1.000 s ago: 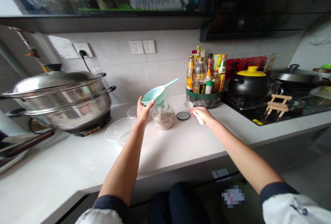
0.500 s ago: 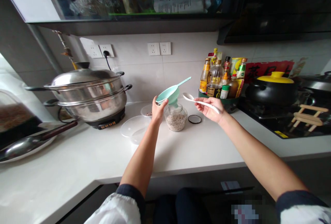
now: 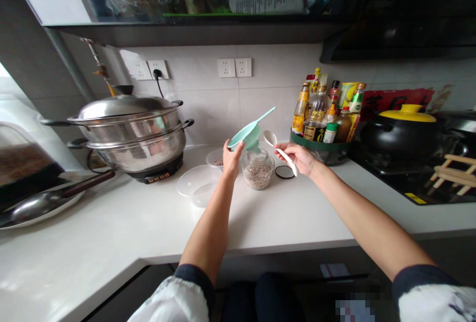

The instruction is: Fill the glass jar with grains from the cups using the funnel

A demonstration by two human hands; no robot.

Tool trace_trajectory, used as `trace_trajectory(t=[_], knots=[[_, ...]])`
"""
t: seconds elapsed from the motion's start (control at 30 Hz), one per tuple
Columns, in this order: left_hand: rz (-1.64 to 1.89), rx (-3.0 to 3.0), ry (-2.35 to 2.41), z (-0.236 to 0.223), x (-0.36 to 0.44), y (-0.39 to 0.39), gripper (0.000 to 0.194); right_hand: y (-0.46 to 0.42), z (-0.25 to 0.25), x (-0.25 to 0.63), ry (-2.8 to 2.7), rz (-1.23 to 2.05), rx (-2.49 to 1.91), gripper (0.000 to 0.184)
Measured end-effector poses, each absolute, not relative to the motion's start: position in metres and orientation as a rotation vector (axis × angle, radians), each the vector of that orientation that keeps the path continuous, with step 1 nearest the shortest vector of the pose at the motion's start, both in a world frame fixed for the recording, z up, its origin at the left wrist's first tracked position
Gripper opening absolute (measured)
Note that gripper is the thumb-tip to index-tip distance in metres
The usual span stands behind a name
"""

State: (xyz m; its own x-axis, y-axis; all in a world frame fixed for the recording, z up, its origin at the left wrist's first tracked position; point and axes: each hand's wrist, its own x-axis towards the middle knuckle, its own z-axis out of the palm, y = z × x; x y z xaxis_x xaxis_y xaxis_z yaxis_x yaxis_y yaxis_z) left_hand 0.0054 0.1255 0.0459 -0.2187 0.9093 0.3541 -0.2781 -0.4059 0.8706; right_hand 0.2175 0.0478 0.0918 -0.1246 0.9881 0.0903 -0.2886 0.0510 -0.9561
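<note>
My left hand [image 3: 232, 159] grips the rim of a mint-green funnel [image 3: 246, 136] with a long handle, tilted toward me. Its spout points down at the mouth of a glass jar [image 3: 258, 170] partly filled with speckled grains. In my right hand [image 3: 299, 159] is a white spoon [image 3: 287, 158], its bowl raised to the right of the funnel. A dark-rimmed round lid [image 3: 284, 172] lies on the counter beside the jar. Behind my left hand, a clear bowl [image 3: 212, 156] with some dark grains is partly hidden. Clear plastic lids [image 3: 191, 182] lie in front of it.
A steel steamer pot [image 3: 137, 133] stands at the left, near a pan lid [image 3: 40, 205]. Seasoning bottles [image 3: 320, 113] crowd a round tray at the back right. Farther right, a black pot with yellow lid [image 3: 407, 123] and a small wooden stool [image 3: 453, 173] rest on the stove.
The spoon has turned, its handle end swinging down and left, and my right hand is slightly closer to the jar. The whole view has shifted slightly; my left hand still holds the funnel.
</note>
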Motion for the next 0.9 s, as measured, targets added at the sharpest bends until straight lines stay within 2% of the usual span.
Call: trace_trajectory(t=[0.43, 0.53, 0.77, 0.9], knots=[[1.732, 1.097, 0.76, 0.045, 0.006, 0.128, 0.093, 0.072, 0.08, 0.209, -1.215, 1.377, -0.787, 0.022], [1.731, 1.104, 0.772, 0.046, 0.006, 0.127, 0.091, 0.078, 0.077, 0.21, -1.214, 1.308, -0.785, 0.021], [1.764, 1.144, 0.859, 0.048, 0.007, 0.124, 0.088, 0.07, 0.092, 0.214, -1.259, 0.963, -0.882, 0.032], [1.826, 1.179, 0.905, 0.05, 0.003, 0.124, 0.088, 0.061, 0.107, 0.221, -1.229, 0.904, -0.957, 0.036]])
